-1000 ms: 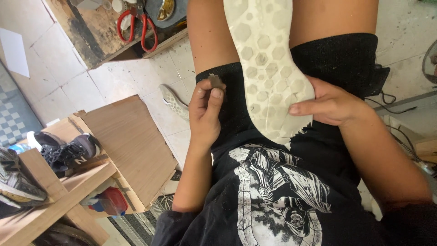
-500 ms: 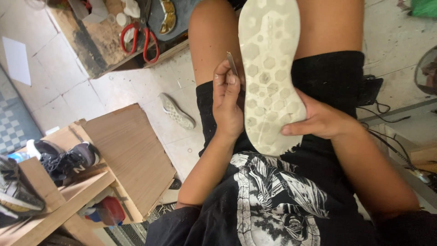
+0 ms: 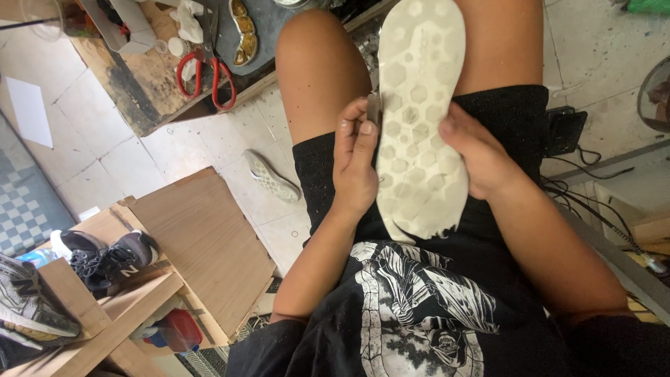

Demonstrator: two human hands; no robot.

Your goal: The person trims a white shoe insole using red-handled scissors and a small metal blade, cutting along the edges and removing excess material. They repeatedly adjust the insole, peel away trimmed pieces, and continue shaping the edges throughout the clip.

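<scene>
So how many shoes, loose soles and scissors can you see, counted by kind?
Loose soles: 2, the white sole held over the lap by the left hand and right hand, and a grey sole on the floor.
Whole shoes: 2, a black sneaker and a grey sneaker.
Scissors: 1, red-handled scissors.
Total: 5

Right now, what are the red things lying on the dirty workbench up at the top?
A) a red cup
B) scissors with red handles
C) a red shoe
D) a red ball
B: the scissors lie flat on the workbench, with two red loop handles and dark blades, well away from the left hand and the pale shoe sole it touches.
</scene>
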